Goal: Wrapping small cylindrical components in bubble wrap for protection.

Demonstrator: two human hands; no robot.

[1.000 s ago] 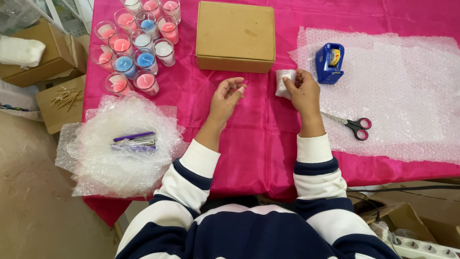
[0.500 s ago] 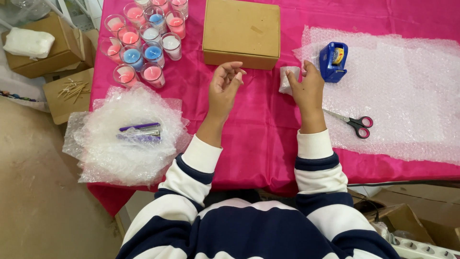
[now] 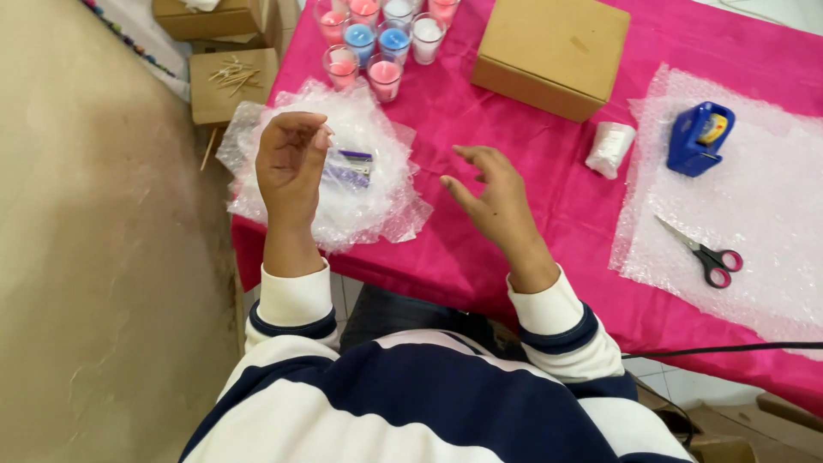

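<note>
Pink cloth covers the table (image 3: 480, 257). Left hand (image 3: 290, 163) hovers with fingertips pinched together over the crumpled bubble wrap (image 3: 369, 201) at the near-left edge; whether it grips anything, I cannot tell. Right hand (image 3: 490, 195) hangs spread and empty. The wrapped bundle (image 3: 609, 148) lies far right, beside the box (image 3: 553, 53), with open cloth between for a reach.

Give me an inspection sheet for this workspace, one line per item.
Surface: table under a pink cloth.
Job's things: wrapped white bundle set down; bubble wrap pile with a stapler.
Clutter: candle glasses, cardboard box, tape dispenser, scissors on a bubble wrap sheet.
Grippers: left hand raised, fingertips pinched; right hand open, empty.
Cables: black cable below the table edge.
Surroundings: boxes on the floor.
</note>
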